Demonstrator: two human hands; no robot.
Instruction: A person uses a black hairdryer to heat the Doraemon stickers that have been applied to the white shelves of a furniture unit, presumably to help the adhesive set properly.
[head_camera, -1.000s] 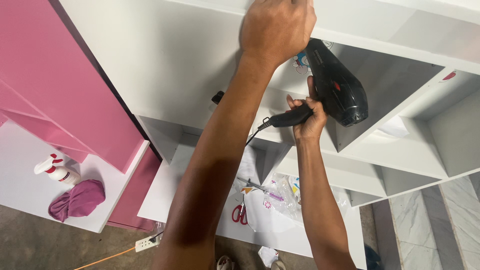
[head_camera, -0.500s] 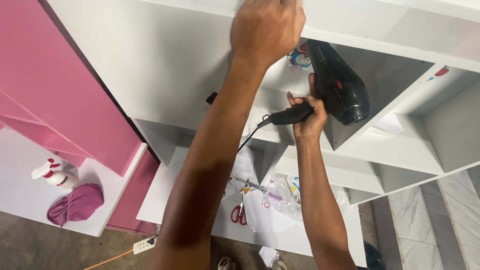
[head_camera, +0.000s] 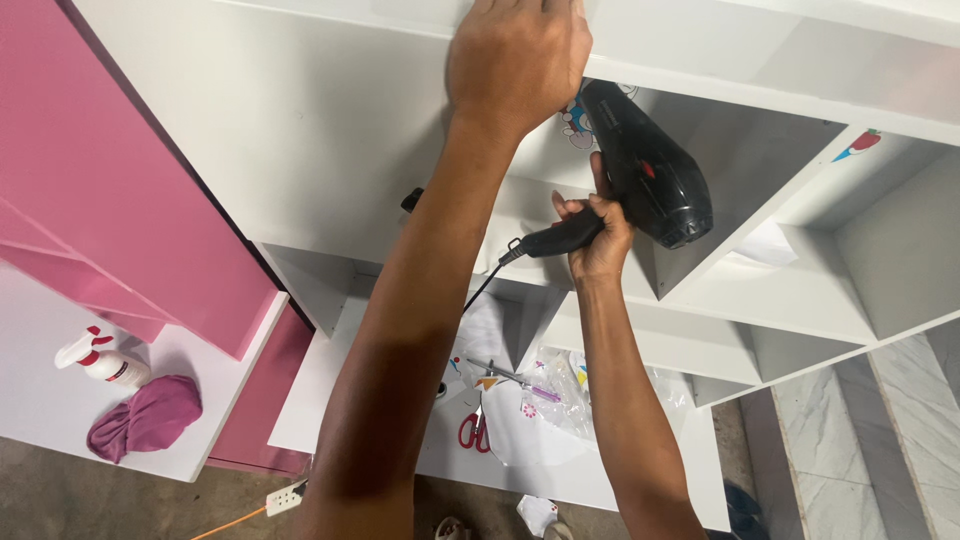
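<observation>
My right hand (head_camera: 595, 235) grips the handle of a black hair dryer (head_camera: 650, 170), whose nozzle points up toward a cartoon sticker (head_camera: 578, 118) on the white shelf unit (head_camera: 300, 130). My left hand (head_camera: 520, 60) presses flat on the white panel at the top edge of the view, just left of the dryer's nozzle. Its fingertips are cut off by the frame. The dryer's black cord (head_camera: 480, 290) hangs down behind my left forearm.
A pink cabinet (head_camera: 110, 200) stands at the left. Below it a white board (head_camera: 40, 400) carries a spray bottle (head_camera: 100, 362) and a purple cloth (head_camera: 145, 415). Red-handled scissors (head_camera: 473, 430), sticker sheets and plastic wrap (head_camera: 570, 390) lie on a lower white panel. A power strip (head_camera: 285, 497) rests on the floor.
My left hand has slid slightly leftward along the white panel. The hair dryer stays gripped in my right hand at nearly the same spot.
</observation>
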